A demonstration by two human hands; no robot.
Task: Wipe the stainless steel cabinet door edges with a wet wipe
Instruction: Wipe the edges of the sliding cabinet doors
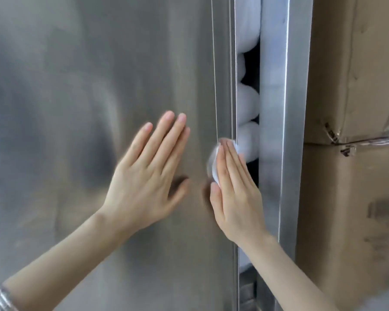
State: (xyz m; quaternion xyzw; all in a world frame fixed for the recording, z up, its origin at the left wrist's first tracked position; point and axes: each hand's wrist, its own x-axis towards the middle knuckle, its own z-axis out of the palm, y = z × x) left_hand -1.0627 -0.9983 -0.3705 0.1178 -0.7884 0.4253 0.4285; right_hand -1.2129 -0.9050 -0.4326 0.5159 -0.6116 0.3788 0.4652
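A brushed stainless steel cabinet door point(88, 86) fills the left and middle of the view. Its right edge point(225, 75) runs vertically, and the door stands slightly ajar. My left hand point(148, 176) lies flat on the door face with its fingers straight and spread. My right hand point(234, 189) presses a white wet wipe point(212, 162) flat against the door's right edge, fingers straight and pointing up. Most of the wipe is hidden under the palm and fingers.
Through the narrow gap beside the door edge, white bundled items point(247, 102) show inside the cabinet. A steel frame post point(285, 108) stands to the right of the gap. Taped cardboard boxes point(355, 108) are stacked close against the cabinet's right side.
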